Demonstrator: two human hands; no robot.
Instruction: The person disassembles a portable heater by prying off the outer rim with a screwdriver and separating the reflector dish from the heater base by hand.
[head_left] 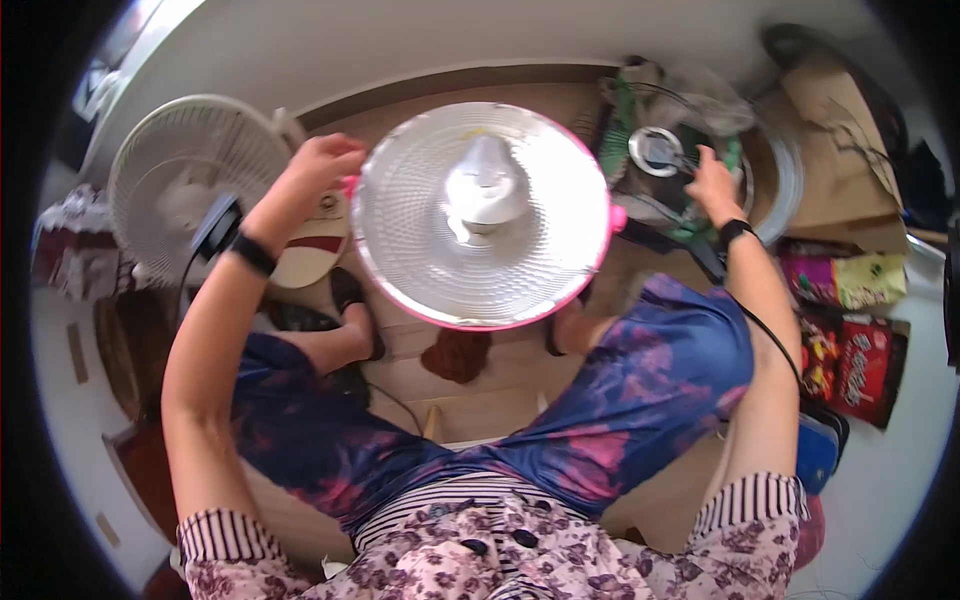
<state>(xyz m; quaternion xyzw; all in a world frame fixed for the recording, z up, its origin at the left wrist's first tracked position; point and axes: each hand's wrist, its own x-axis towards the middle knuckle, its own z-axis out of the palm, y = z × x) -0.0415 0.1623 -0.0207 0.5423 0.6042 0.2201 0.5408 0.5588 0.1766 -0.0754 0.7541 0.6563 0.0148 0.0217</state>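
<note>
A dish-shaped electric heater point(410, 215) with a silvery reflector and a pink rim faces me between my legs. At its centre sits a white ceramic piece point(485, 190). My left hand point(325, 165) is at the heater's upper left edge, fingers curled in against the rim beside a pink knob point(351, 186). Over to the right, my right hand point(712, 188) is held out with thumb and forefinger apart. Just beyond its fingers lies a round silver disc point(655, 150), which seems to be the middle of a thin wire guard; whether the fingers touch it is unclear.
On the left stands a white fan point(190, 190) with its round base point(310, 255). Plastic bags point(710, 95), a cardboard box point(845, 150) and snack packets point(860, 365) crowd the right. A brown cloth-like heap point(457, 355) lies on the floor between my feet.
</note>
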